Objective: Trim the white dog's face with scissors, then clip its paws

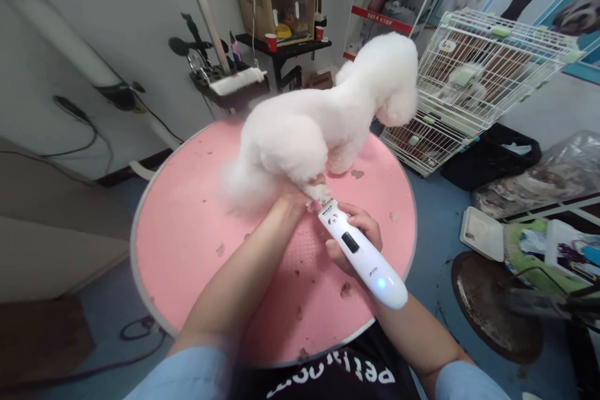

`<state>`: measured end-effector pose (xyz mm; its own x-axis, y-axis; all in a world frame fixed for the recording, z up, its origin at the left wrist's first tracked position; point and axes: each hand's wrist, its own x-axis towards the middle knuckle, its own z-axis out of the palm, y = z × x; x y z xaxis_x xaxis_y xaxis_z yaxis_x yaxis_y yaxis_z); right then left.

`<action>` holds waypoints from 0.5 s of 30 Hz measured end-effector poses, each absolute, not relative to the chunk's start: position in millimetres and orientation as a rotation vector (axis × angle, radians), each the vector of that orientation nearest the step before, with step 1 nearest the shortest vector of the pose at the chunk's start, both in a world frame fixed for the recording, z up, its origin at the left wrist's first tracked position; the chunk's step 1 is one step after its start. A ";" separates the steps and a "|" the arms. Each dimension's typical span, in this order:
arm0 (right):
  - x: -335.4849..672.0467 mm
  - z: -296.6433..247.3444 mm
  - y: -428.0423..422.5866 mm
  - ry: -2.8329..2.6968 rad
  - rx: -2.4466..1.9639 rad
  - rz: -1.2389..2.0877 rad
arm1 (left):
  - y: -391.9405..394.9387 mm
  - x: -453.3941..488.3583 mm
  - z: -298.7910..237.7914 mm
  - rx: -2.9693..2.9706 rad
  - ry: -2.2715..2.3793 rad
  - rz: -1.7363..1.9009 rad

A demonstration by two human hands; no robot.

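A fluffy white dog (300,131) stands on a round pink grooming table (187,244), its head turned away to the right. My left hand (295,197) reaches under its rear end and is closed around a hind paw (317,192); most of the fingers are hidden by fur. In my right hand (363,231) is a white hair clipper (360,253) with a black switch and a glowing blue light. The clipper's blade end touches or nearly touches the fur of that paw. The dog's tail (244,187) is blurred.
Tufts of cut hair (345,289) lie on the table. Behind stands a black tool tray (229,90) with a white brush-like roll. Wire cages (492,75) holding another animal are at the right. A white tray (482,233) and a round metal base (497,306) sit lower right.
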<state>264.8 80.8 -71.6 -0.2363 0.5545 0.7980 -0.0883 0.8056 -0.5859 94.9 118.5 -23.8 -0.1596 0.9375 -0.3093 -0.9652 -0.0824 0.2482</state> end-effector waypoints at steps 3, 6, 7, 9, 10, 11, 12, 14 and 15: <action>261.9 -70.4 81.8 -1.755 -0.414 0.683 | 119.2 96.5 -23.9 -0.099 0.462 1.666; 258.0 -71.2 86.2 -1.796 -0.394 0.682 | 118.4 99.4 -19.0 -0.107 0.484 1.670; 257.8 -71.5 87.3 -1.837 -0.351 0.681 | 117.6 100.4 -16.1 -0.110 0.492 1.675; 259.9 -71.1 87.2 -1.932 -0.230 0.714 | 115.5 102.2 -9.3 -0.117 0.501 1.681; 262.1 -70.5 85.8 -1.950 -0.186 0.730 | 114.5 102.8 -6.1 -0.120 0.501 1.683; 264.9 -69.8 83.8 -1.936 -0.178 0.730 | 113.7 103.0 -3.4 -0.123 0.500 1.686; 267.9 -69.0 81.5 -1.896 -0.206 0.705 | 113.2 103.0 -1.6 -0.127 0.499 1.691; 273.1 -68.1 77.5 -1.795 -0.308 0.592 | 113.4 101.9 -1.1 -0.134 0.489 1.702; 274.8 -68.2 76.5 -1.768 -0.352 0.535 | 114.1 100.9 -2.4 -0.136 0.483 1.705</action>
